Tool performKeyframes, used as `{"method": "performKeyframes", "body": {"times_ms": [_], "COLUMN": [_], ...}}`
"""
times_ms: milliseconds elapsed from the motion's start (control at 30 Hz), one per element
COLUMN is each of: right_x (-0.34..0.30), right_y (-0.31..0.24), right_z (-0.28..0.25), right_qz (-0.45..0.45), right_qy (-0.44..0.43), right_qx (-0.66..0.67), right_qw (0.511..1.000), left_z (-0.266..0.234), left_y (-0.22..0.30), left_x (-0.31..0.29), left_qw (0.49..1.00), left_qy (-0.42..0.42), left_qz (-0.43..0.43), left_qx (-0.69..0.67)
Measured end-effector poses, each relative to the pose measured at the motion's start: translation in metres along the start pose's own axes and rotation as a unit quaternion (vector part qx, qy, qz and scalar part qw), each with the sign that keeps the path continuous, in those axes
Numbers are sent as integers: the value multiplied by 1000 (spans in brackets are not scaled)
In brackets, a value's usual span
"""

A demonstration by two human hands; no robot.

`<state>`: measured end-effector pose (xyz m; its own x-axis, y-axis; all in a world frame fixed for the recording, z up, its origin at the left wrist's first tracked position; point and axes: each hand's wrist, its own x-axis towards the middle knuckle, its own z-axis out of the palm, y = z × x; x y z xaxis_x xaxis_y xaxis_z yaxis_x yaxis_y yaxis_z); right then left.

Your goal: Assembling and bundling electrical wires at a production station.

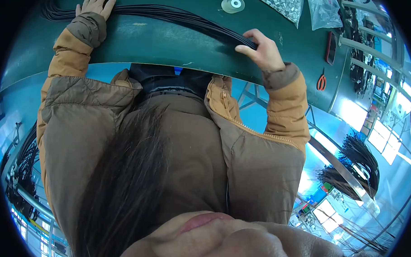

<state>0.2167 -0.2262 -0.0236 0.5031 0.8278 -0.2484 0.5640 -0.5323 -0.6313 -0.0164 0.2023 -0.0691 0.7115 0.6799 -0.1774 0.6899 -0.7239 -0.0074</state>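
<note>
A long bundle of thin black cables point(176, 14) lies across the green tabletop. At its right end my right hand point(267, 54) is closed round the cables, thumb on the near side. Toward the far left, my left hand point(95, 7) lies over the bundle with its fingers stretched out and spread, pressing flat on it. The cables curve away beyond that hand at the upper left.
Past the bundle stands a whitish roll point(233, 4) on the green table point(134, 45). Clear bags, one of small metallic parts point(280, 1), lie at the back right. Orange-handled snips point(321, 82) and a dark red-edged object point(330, 48) sit near the right edge, beside metal racks hung with cables.
</note>
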Motion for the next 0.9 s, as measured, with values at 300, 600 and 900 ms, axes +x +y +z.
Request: {"method": "performKeyframes", "body": {"times_ms": [300,600,900], "right_x": [-9,6,16], "right_y": [4,-45,-33], "right_z": [-5,66,83], "right_qz": [-214,-53,-151], "right_qy": [308,269,298], "right_qx": [-364,-271,-350], "right_qw": [853,923,875], "left_z": [6,-11,4], "left_y": [1,2,-1], "left_x": [-28,-16,-31], "left_qw": [998,984,991], "left_qy": [54,66,23], "left_qz": [22,150,131], "left_qx": [13,74,-11]}}
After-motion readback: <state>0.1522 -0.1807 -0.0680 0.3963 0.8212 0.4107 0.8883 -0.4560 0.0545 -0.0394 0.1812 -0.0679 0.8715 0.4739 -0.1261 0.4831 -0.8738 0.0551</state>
